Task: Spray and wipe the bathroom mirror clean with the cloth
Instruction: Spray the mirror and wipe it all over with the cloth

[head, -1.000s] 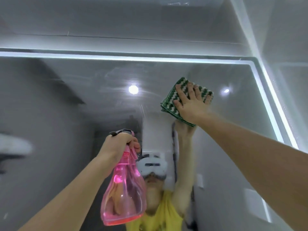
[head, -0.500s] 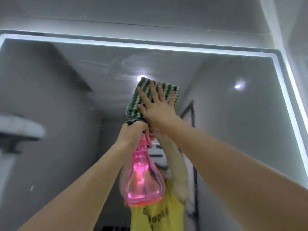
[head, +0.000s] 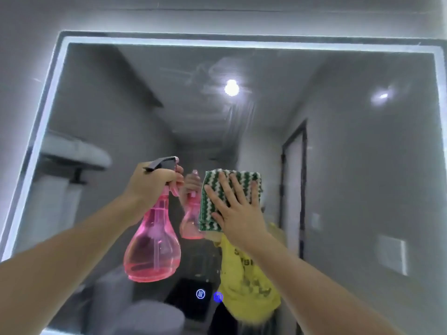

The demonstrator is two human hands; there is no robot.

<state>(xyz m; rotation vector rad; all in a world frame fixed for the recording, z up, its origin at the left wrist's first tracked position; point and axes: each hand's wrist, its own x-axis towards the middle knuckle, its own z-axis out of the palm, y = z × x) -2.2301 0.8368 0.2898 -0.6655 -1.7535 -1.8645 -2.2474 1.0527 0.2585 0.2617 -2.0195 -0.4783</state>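
In front of me the mirror [head: 350, 165] fills almost the whole view; it is a large rectangle of smooth glass with a bright lit strip along its top and left edge, and it hangs on a pale wall. Near its top centre I see faint smeared streaks on the glass, close to the reflection of a round ceiling lamp. The cloth [head: 212, 204] is folded thick, with a fluffy woven texture in green and white zigzag stripes, and it lies flat against the glass a little below the middle. My right hand [head: 238, 213] presses it there with straight, spread fingers, palm toward the glass, the forearm reaching up from the lower right corner. My left hand [head: 154, 182] is curled around the neck of the spray bottle [head: 153, 247], just left of the cloth, and holds it upright, close to the glass. The bottle is clear pink plastic, pear-shaped with a narrow neck and a dark grey trigger head; a little liquid sits at its bottom. In the glass I see the bottle's pink reflection and a yellow shirt. Two small glowing touch icons [head: 200, 294] sit low on the mirror.
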